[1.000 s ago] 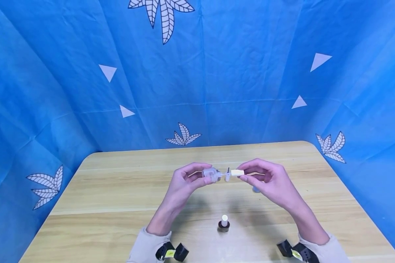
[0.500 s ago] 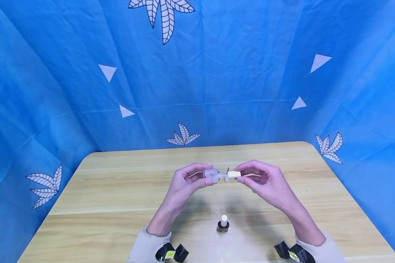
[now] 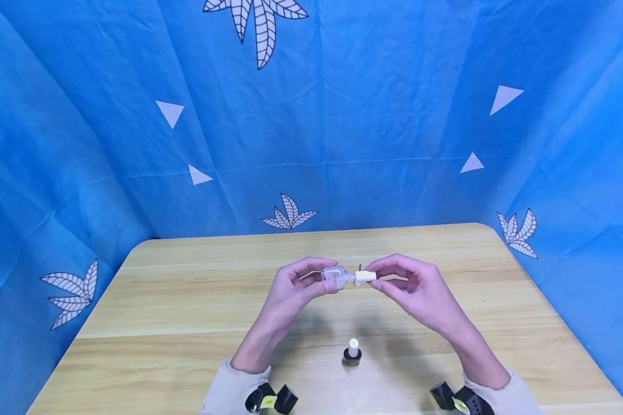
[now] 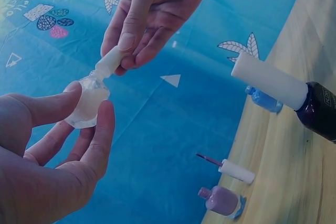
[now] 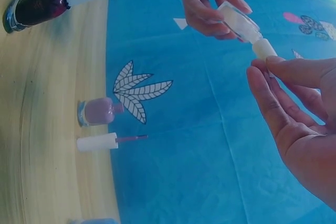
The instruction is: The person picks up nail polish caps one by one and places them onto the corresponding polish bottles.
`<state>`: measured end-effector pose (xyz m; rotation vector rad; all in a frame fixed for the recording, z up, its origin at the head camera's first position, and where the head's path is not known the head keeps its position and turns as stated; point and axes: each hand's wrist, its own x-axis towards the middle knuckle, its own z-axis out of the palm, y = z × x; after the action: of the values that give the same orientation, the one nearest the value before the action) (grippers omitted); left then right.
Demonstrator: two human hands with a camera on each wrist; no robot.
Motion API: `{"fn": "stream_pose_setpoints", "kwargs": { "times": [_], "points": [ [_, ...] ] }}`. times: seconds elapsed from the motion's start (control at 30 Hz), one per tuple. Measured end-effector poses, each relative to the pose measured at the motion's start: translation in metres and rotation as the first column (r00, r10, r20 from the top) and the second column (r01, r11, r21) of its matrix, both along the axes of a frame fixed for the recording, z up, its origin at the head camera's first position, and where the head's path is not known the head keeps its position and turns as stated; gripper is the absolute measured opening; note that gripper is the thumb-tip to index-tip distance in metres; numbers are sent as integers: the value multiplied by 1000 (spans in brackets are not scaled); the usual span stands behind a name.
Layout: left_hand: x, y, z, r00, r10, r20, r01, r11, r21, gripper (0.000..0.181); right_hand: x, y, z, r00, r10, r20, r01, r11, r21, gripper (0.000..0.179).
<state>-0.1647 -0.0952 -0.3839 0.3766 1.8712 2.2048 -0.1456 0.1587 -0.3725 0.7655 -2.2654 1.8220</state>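
Between thumb and fingers, my left hand (image 3: 297, 288) holds a clear glass nail polish bottle (image 4: 90, 104) with pale contents, tilted above the table. My right hand (image 3: 417, 291) pinches the white cap (image 5: 264, 49), which meets the neck of that bottle. Any brush under this cap is hidden. Beyond the hands, a lilac nail polish bottle (image 5: 98, 111) stands uncapped. Beside it a white brush cap (image 5: 98, 142) stands on its end, its brush pointing up. In the head view the hands and clear bottle largely hide this pair.
A dark nail polish bottle with a white cap (image 3: 353, 353) stands nearer the body, between the forearms. A blue nail polish bottle (image 4: 265, 99) is on the wooden table (image 3: 187, 288), mostly behind the right hand in the head view. Blue patterned cloth (image 3: 374, 115) hangs around the table.
My right hand has moved left, bringing the white cap up to the clear bottle's neck. The left hand has stayed almost still. The blue bottle has become mostly covered.
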Motion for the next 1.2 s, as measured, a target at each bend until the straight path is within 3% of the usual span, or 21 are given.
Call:
{"fn": "stream_pose_setpoints", "kwargs": {
  "times": [0.67, 1.2],
  "points": [
    [2, 2, -1, 1000, -22, 10, 22, 1000, 2, 34, 1, -5, 0, 1000, 2, -14, -2, 1000, 6, 27],
    [2, 3, 0, 1000, -16, -13, 16, 1000, -15, 34, 4, -5, 0, 995, -56, 77, 52, 997, 62, 18]
  ]
}}
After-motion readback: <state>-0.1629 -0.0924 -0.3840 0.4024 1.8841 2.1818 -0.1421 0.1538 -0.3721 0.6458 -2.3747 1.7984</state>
